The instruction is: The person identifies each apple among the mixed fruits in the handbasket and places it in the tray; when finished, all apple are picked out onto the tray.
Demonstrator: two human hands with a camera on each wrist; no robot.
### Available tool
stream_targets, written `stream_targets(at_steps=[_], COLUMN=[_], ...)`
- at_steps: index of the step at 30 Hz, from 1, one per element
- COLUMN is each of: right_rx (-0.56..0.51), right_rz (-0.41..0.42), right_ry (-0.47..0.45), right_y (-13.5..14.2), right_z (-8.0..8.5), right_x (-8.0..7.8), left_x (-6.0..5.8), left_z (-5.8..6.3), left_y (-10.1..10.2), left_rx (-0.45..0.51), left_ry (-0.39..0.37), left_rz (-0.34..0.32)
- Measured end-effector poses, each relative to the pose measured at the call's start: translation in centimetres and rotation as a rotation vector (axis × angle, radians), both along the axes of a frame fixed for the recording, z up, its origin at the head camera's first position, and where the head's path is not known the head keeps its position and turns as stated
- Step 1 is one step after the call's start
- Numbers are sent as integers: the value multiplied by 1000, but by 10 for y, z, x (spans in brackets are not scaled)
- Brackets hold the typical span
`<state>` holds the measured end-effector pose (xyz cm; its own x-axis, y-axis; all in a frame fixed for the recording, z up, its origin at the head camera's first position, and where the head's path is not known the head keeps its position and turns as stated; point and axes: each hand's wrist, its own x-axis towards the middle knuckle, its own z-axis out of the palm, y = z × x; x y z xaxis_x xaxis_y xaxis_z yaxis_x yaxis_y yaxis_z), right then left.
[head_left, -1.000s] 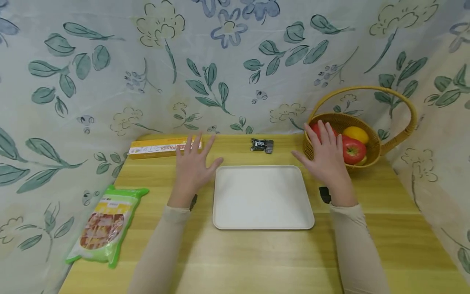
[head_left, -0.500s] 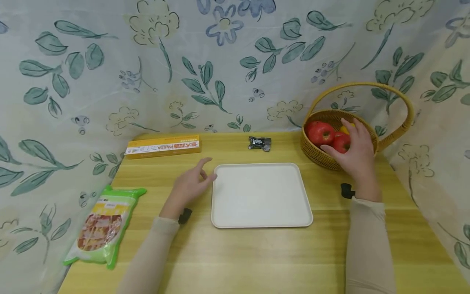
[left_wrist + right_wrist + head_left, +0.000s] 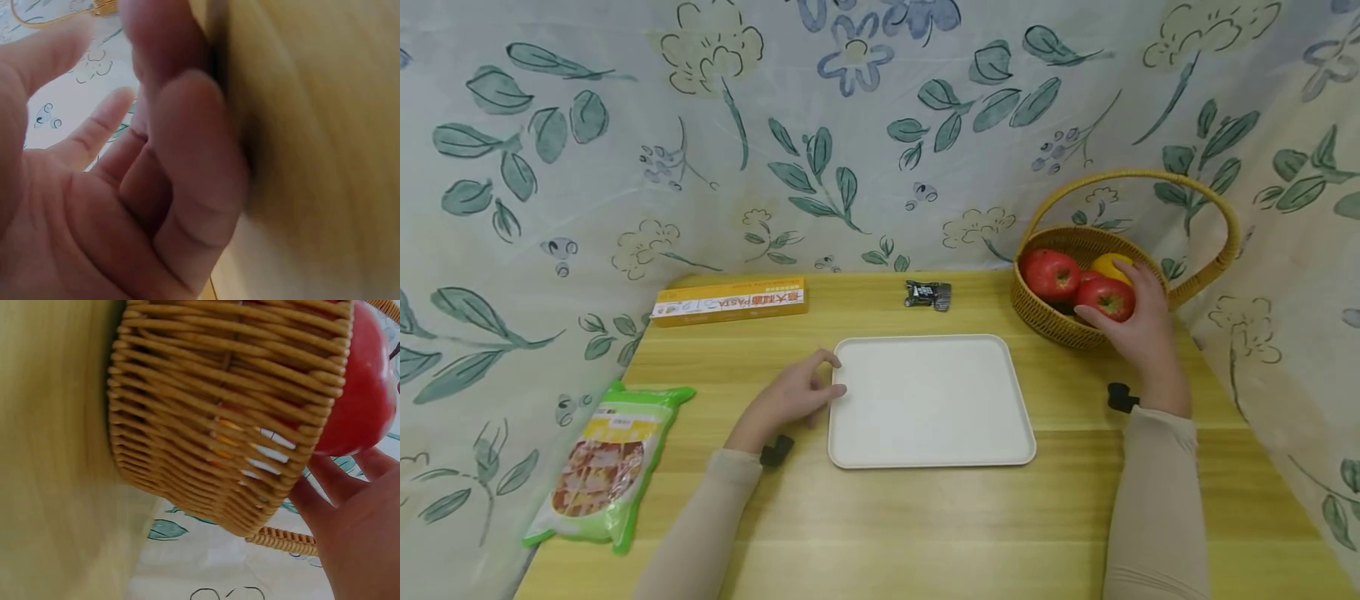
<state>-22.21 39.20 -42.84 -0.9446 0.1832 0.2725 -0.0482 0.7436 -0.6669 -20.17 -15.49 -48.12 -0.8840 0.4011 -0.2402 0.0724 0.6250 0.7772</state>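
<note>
In the head view, my right hand (image 3: pixel 1150 333) reaches over the front right rim of a wicker basket (image 3: pixel 1052 321) and holds a red apple (image 3: pixel 1107 298) between thumb and fingers. The right wrist view shows its fingers against the underside of the apple (image 3: pixel 365 387), beside the woven wall. Another red apple (image 3: pixel 1051 275) and a yellow fruit (image 3: pixel 1112 265) lie in the basket. My left hand (image 3: pixel 790 393) rests at the left edge of a white tray (image 3: pixel 932 400), fingers loosely bent. In the left wrist view that hand (image 3: pixel 125 194) holds nothing, its lower side close to the tabletop.
A yellow pasta box (image 3: pixel 730 302) lies at the back left, and a small black packet (image 3: pixel 928 294) behind the tray. On the left lies a green food bag (image 3: pixel 610 467). A floral cloth (image 3: pixel 850 167) hangs behind the wooden table, and the basket's tall handle (image 3: pixel 1225 242) arches upward.
Both hands were spread above the table. The right moved right to the basket and closed round the apple. The left came down beside the tray's left edge, its fingers bending.
</note>
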Motion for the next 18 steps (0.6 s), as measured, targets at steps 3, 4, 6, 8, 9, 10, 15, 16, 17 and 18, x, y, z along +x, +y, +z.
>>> stream_targets(at_steps=[3, 4, 6, 8, 9, 10, 15, 16, 17, 18], right_rx=[-11, -15, -22, -30, -33, -33, -40, -39, -38, -34], right_rz=[0, -1, -1, 0, 0, 0, 2, 2, 2, 2], right_ry=[0, -2, -8, -18, -25, -36, -65, -66, -68, -69], right_y=[1, 1, 2, 3, 3, 3, 5, 6, 7, 7], right_z=[-1, -1, -2, -2, -3, -3, -6, -6, -7, -8], right_x=[1, 2, 2, 2, 2, 3, 3, 2, 2, 2], left_x=[1, 1, 1, 2, 2, 3, 4, 3, 3, 3], left_z=[-4, -5, -10, -12, -13, -14, -16, -16, -16, -16], left_y=[-3, -4, -6, -7, -8, -8, -9, -9, -9, -9], left_rx=[44, 54, 69, 85, 94, 102, 149, 157, 162, 167], left_ry=[-49, -63, -86, -117, -132, -145, -185, -188, -193, -197], left_rz=[-14, -20, -33, -45, -52, -58, -69, -70, -71, -73])
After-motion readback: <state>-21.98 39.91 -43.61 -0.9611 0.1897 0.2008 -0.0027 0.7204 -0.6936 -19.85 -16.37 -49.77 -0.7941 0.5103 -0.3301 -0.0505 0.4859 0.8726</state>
